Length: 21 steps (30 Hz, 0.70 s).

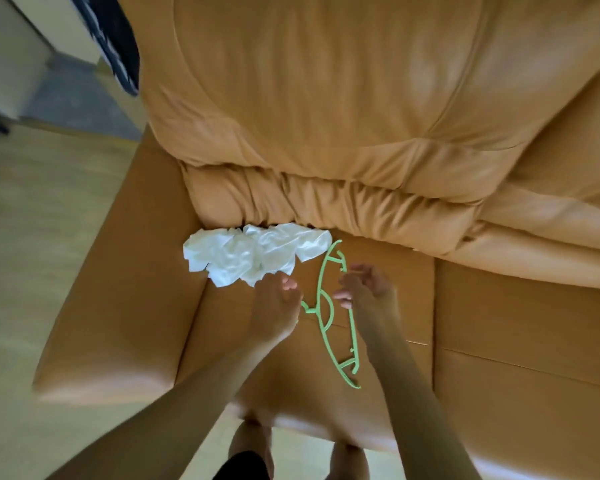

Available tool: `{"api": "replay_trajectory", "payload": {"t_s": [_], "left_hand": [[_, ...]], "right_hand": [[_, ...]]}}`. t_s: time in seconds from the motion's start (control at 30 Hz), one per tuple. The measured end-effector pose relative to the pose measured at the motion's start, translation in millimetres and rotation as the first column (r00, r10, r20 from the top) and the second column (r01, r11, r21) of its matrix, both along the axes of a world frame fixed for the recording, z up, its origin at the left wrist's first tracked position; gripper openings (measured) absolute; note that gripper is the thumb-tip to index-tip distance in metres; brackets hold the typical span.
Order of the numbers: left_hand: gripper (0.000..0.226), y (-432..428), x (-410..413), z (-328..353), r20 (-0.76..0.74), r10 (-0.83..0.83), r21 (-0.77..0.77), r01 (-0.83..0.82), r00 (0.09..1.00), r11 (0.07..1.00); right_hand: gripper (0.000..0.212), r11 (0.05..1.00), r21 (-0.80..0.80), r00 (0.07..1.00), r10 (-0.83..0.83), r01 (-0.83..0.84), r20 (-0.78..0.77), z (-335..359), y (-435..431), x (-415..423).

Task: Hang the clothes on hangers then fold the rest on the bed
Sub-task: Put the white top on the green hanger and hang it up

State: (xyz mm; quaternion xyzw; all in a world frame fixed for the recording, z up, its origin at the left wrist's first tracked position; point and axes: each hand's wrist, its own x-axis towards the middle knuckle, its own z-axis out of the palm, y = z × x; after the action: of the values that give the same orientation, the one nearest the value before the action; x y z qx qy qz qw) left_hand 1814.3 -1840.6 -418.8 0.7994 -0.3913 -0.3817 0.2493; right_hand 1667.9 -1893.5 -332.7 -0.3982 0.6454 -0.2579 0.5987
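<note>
A crumpled white garment [253, 251] lies on the orange bed [499, 323], just below the rolled edge of the orange duvet [326, 116]. A green plastic hanger [326, 306] lies flat on the bed to its right, its hook pointing left. My left hand [279, 303] hovers at the lower right edge of the garment, fingers loosely curled, and I see nothing held in it. My right hand [364, 289] hangs over the upper part of the hanger, fingers curled and apart, holding nothing that I can see.
The bed's left corner [101, 358] borders a pale wooden floor [32, 237]. A dark patterned fabric [115, 39] hangs at the upper left beside a pale wall. My feet [253, 445] stand at the foot of the bed.
</note>
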Motion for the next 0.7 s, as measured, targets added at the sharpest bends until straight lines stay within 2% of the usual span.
{"api": "replay_trajectory", "payload": {"t_s": [0.1, 0.23, 0.3, 0.4, 0.47, 0.57, 0.63, 0.7], "left_hand": [[0.016, -16.8, 22.6, -72.6, 0.213, -0.103, 0.097, 0.084, 0.972, 0.992], [0.039, -33.0, 56.9, -163.3, 0.393, -0.219, 0.273, 0.115, 0.893, 0.955], [0.048, -35.6, 73.5, -203.2, 0.462, -0.309, 0.395, 0.119, 0.831, 0.911], [0.069, -43.9, 93.8, -244.0, 0.478, -0.449, 0.578, 0.114, 0.755, 0.808], [0.091, -53.4, 105.9, -264.2, 0.479, -0.435, 0.596, 0.081, 0.762, 0.799], [0.129, -64.2, 123.7, -280.1, 0.485, -0.324, 0.517, 0.033, 0.812, 0.855], [0.124, -71.8, 138.7, -279.3, 0.498, -0.316, 0.502, 0.029, 0.807, 0.865], [0.087, -74.9, 151.9, -270.5, 0.489, -0.386, 0.546, 0.072, 0.782, 0.835]], "right_hand": [[0.009, 0.994, 0.044, 0.994, 0.103, -0.102, -0.026, -54.4, -28.5, 14.1], [0.014, 0.979, 0.107, 0.983, 0.177, -0.171, -0.044, -110.3, -45.5, 11.0], [0.017, 0.971, 0.126, 0.977, 0.210, -0.204, -0.043, -129.9, -42.3, -1.4], [0.015, 0.969, 0.148, 0.977, 0.207, -0.196, -0.060, -158.1, -26.7, -23.6], [0.016, 0.963, 0.199, 0.978, 0.199, -0.185, -0.056, -177.3, -18.3, -35.6], [0.016, 0.942, 0.269, 0.973, 0.224, -0.202, -0.051, -191.3, -7.5, -45.2], [0.016, 0.936, 0.283, 0.971, 0.234, -0.210, -0.056, -194.8, -8.2, -45.9], [0.015, 0.934, 0.289, 0.970, 0.235, -0.208, -0.063, -194.5, -15.3, -42.1]]}}
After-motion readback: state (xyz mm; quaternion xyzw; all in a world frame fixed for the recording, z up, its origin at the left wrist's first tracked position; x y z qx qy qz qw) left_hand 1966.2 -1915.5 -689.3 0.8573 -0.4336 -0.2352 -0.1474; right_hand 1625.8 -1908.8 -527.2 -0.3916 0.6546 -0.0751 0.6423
